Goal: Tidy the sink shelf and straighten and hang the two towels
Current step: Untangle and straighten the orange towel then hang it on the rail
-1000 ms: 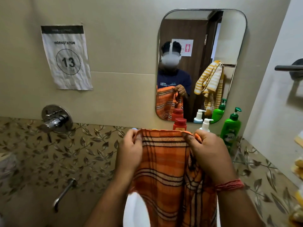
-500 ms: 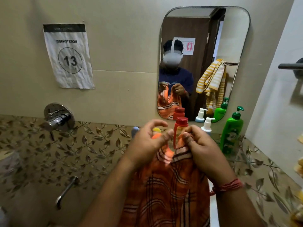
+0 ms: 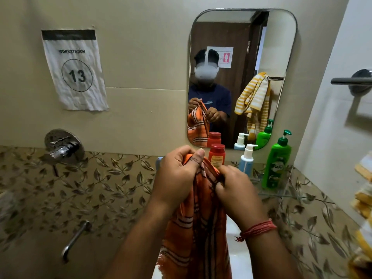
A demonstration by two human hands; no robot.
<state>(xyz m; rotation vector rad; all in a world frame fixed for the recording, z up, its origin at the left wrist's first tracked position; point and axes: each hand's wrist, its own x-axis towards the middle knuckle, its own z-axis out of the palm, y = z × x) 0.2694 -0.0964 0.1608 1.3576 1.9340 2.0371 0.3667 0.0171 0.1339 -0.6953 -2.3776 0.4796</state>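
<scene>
An orange striped towel [image 3: 198, 228] hangs folded lengthwise in front of me, over the white sink. My left hand [image 3: 177, 178] grips its top corner, thumb on top. My right hand [image 3: 233, 188] pinches the towel's edge just to the right and a little lower. Behind my hands a glass shelf [image 3: 281, 193] carries a red bottle [image 3: 216, 156], a white and blue pump bottle [image 3: 246, 160] and a green pump bottle [image 3: 276, 164]. A yellow striped towel [image 3: 361, 190] shows at the right edge, blurred; the mirror [image 3: 241, 33] reflects it hanging bunched from a rail.
A dark towel bar [image 3: 350, 81] sticks out from the right wall. On the left wall are a chrome mixer valve [image 3: 63, 148] and a spout [image 3: 75, 238]. A paper sign numbered 13 [image 3: 75, 71] hangs above them.
The towel was held spread wide between both hands a second ago. My hands have come together, so the towel now hangs folded and narrow. The view has shifted slightly left.
</scene>
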